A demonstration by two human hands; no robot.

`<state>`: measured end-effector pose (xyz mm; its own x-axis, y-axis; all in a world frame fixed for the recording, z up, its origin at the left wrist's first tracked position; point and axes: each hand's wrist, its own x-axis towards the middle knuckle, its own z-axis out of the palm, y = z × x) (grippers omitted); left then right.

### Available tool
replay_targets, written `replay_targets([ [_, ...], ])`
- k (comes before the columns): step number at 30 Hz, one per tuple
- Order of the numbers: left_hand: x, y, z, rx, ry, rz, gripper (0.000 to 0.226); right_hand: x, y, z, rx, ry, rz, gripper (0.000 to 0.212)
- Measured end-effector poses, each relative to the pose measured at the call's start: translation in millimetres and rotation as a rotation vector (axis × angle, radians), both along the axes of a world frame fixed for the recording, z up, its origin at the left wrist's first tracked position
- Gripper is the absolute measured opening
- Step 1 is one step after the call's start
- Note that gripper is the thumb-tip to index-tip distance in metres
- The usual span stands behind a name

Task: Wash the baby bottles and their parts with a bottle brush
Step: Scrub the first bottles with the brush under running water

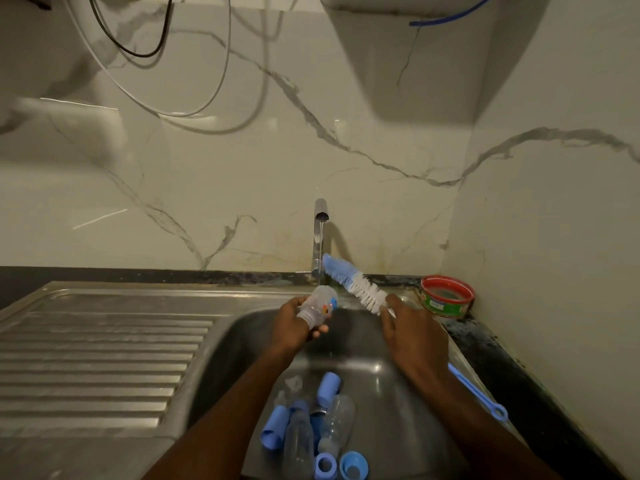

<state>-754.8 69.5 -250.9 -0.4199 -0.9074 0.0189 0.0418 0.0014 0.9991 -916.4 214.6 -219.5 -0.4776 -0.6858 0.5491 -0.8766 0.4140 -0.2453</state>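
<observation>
Bottle [318,308] sits in the left hand [294,327], fingers curled round it, right over the sink [391,403] and just below the tap [320,233], which is running a thin stream. Right hand [412,337] grips the bottle brush [356,284] just beside the bristles, and the brush head points up toward the tap, clear of the bottle, with the long blue handle trailing back along the arm.

Stuff I'd worry about: that bottle looks wet and the grip is near one end, so it could slip and drop onto the pile of other bottles [304,441] and blue caps [329,388] lying in the sink, nearer the person than the tap. Bristles under running water can flick spray onto the wall behind the tap. Also the long handle sticks out over the sink edge, so a quick twist might knock it against the rim. The red tub [446,296] to the right of the tap is close enough to get splashed or bumped too.
</observation>
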Motion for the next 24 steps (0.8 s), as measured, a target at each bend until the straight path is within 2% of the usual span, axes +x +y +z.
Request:
replay_targets([
  [4,-6,-1,-1,-0.032,-0.010,0.016,0.028,10,0,-5,0.051,0.012,0.083,0.032],
  [8,-3,-5,-2,-0.018,0.003,0.081,0.027,11,0,-6,0.005,0.043,0.127,0.033],
  [11,-1,-4,-2,-0.014,-0.016,0.083,0.028,12,-3,-7,0.030,0.090,0.138,0.034],
  [17,-8,9,7,-0.126,0.020,0.038,0.026,-1,-4,-6,-0.006,0.030,0.072,0.031],
  [19,-13,8,7,-0.089,0.027,0.105,0.023,3,-1,-10,-0.037,0.009,0.155,0.029],
  [22,-17,7,8,0.124,0.044,0.230,0.019,13,-2,-14,-0.013,0.055,0.291,0.027],
  [24,-18,5,8,0.136,0.026,0.222,0.022,13,-7,-12,-0.012,0.073,0.229,0.028],
])
